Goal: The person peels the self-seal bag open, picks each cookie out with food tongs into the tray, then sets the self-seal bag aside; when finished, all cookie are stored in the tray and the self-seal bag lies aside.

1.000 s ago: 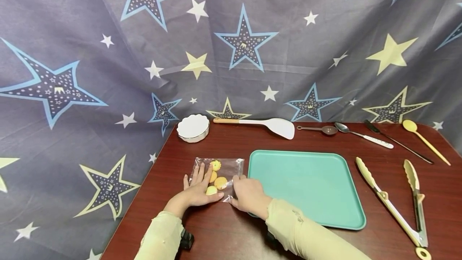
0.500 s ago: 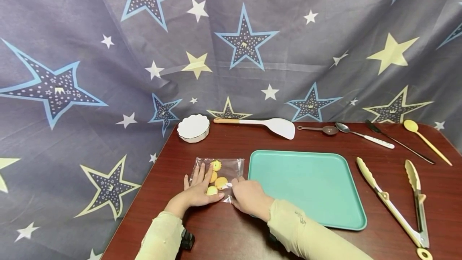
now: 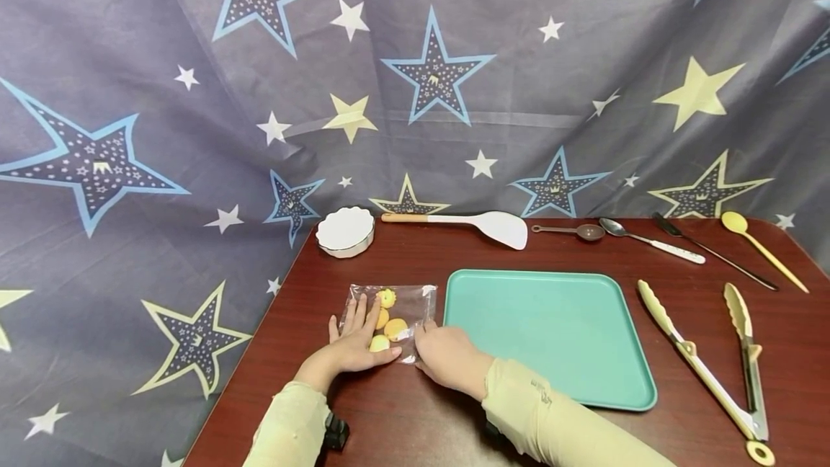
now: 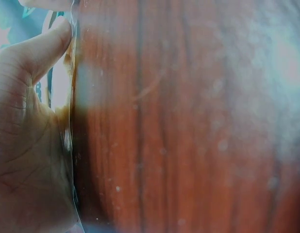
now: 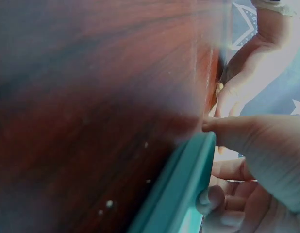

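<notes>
Bag [image 3: 418, 305]: flat on the tabletop [image 3: 402, 416], yellow pieces [image 3: 395, 329] inside, tray [image 3: 551, 337] at 3 o'clock.
Left hand [image 3: 355, 349]: spread over the 8 o'clock side, apparently steadying it.
Right hand [image 3: 452, 357]: pinching the 4 o'clock edge, likely for control.
Right sleeve [image 3: 551, 409]: slightly towards 4 o'clock versus a second ago.

i see a fluted dish [image 3: 346, 231], spatula [image 3: 502, 228], brown scoop [image 3: 589, 233], white-handled spoon [image 3: 677, 251], dark utensil [image 3: 668, 225] and yellow spoon [image 3: 734, 221] along the table's [image 3: 389, 424] far edge, starry cloth [image 3: 220, 128] behind, spread tongs [image 3: 716, 384] nearer.
</notes>
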A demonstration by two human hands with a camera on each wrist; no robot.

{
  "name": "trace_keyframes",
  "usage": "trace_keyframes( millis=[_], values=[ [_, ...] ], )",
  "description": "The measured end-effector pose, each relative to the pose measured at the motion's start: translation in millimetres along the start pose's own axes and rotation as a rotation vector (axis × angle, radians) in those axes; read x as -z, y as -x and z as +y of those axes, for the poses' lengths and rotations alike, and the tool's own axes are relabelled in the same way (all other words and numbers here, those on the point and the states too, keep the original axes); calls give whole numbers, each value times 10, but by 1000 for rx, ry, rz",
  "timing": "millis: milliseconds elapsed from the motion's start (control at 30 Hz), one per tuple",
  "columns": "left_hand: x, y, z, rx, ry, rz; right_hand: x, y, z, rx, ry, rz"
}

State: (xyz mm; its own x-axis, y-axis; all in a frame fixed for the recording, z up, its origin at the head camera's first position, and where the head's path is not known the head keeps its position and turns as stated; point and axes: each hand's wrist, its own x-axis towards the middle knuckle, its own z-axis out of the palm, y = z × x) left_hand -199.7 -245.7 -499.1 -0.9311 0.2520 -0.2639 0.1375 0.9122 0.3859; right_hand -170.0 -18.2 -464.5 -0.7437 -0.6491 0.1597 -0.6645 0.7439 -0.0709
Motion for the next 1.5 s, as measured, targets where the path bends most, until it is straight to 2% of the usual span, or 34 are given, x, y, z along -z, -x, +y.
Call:
trace_keyframes(
  millis=[100, 300, 500, 733, 933, 1500],
  values=[
    [-3, 5, 0, -2, 5, -4, -26, 5, 7, 2, -15, 20],
    [-7, 6, -14, 4, 0, -7, -30, 6, 36, 5, -40, 4],
    [2, 11, -9, 5, 7, -7, -9, 8, 37, 18, -44, 67],
    [-13, -6, -17, 5, -9, -3, 0, 16, 14, -18, -15, 80],
    [-37, -25, -31, 0, -10, 11, -12, 24, 10, -54, -10, 140],
    [-27, -22, -3, 16, -29, 1, -52, 14, 31, -250, -293, 159]
  ],
)
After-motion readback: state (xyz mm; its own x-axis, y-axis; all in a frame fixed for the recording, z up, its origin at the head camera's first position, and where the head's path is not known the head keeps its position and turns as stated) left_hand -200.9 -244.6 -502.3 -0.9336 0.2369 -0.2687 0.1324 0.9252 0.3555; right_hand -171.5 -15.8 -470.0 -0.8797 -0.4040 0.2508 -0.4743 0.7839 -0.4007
